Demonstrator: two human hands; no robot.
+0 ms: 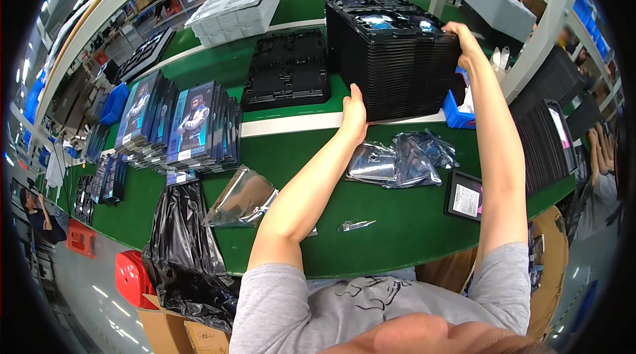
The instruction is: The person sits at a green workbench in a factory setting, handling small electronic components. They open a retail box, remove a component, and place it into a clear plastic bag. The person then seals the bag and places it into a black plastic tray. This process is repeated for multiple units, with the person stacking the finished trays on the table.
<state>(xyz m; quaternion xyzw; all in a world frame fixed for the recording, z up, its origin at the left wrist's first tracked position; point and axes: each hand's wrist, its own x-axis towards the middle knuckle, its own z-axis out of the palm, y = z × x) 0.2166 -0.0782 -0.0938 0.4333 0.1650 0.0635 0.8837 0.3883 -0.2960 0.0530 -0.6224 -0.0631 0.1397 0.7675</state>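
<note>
A tall stack of black plastic trays stands at the far middle of the green bench. My left hand is against its lower near-left corner, most of its fingers out of sight. With fingers bent over the top right edge, my right hand grips the stack from the other side. Just nearer than the stack lie several clear plastic bags with dark contents. A lower pile of black trays rests to its left. Beneath my right forearm is a dark flat box with a white label.
Stacks of printed boxes stand at the left, near a black plastic bag hanging over the edge. A bagged brown item and a small clear-wrapped piece lie in front. Blue bin, metal post and more trays occupy the right.
</note>
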